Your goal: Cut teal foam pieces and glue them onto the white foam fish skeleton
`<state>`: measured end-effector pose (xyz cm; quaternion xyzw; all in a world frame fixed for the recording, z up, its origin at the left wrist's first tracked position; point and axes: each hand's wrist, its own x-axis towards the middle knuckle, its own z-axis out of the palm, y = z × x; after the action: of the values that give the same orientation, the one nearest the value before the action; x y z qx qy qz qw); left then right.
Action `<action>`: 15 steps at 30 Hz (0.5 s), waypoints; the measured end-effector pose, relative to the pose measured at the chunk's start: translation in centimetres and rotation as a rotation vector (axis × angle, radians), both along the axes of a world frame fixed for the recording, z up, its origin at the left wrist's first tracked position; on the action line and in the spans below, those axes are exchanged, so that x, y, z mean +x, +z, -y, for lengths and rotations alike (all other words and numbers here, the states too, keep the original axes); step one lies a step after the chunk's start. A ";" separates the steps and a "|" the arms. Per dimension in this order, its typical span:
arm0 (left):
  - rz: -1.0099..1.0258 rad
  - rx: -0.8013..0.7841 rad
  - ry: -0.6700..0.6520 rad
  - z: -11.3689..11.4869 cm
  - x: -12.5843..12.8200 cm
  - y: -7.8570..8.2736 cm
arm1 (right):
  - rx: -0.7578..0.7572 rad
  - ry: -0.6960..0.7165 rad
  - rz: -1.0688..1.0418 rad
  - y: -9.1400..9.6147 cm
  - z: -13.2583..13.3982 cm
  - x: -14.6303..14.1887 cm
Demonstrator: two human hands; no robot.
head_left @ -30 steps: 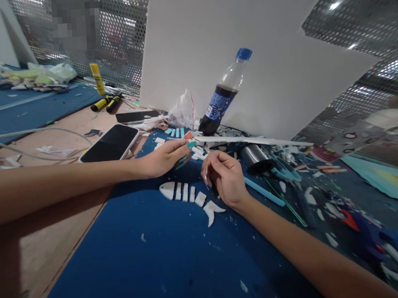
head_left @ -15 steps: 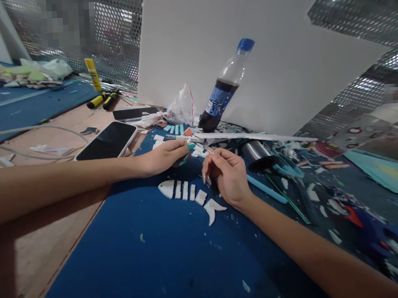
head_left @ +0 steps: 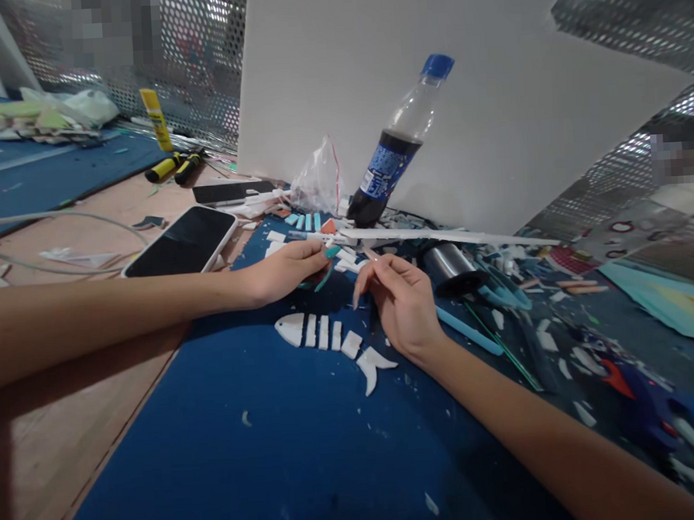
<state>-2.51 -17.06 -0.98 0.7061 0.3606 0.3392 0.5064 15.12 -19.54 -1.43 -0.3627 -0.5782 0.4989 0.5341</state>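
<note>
My left hand (head_left: 286,272) hovers over the upper part of the blue mat (head_left: 229,445), its fingers curled together, teal nails showing. To its right, my right hand (head_left: 404,300) is held in a pinch, thumb against forefinger. Whatever either hand holds is hidden or too thin to make out. Just below them on the mat lies a white fish shape in separate pieces: a pointed head (head_left: 290,330) with a small hole, several short strips (head_left: 324,332) and a forked tail (head_left: 374,366). Beside my right hand stands a spool of clear line (head_left: 449,268).
A dark drink bottle (head_left: 396,145) leans behind the hands, near a clear plastic bag (head_left: 318,176). Phones (head_left: 182,241), cutters (head_left: 188,167) and a glue stick (head_left: 156,119) are at left. White scraps, a long white strip (head_left: 439,236) and a blue glue gun (head_left: 645,403) lie rightward.
My right hand has shifted slightly, its pinched fingers still close to my left hand. My left hand stays almost in place. The fish pieces lie as before; the view has moved a little.
</note>
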 end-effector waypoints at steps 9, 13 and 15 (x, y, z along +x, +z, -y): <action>-0.004 -0.004 -0.070 0.1 -0.2 0.3 | 0.277 0.010 0.418 1.0 1.4 0.0; -0.032 0.004 -0.065 0.1 -0.1 0.3 | 0.337 0.022 0.472 1.0 1.4 0.0; -0.052 0.018 -0.063 0.1 -0.2 0.3 | 0.350 0.025 0.487 1.0 1.4 -0.1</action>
<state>-2.68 -17.12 -0.70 0.7303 0.3483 0.3078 0.5006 15.03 -20.91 -0.38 -0.3668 -0.7711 0.2964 0.4278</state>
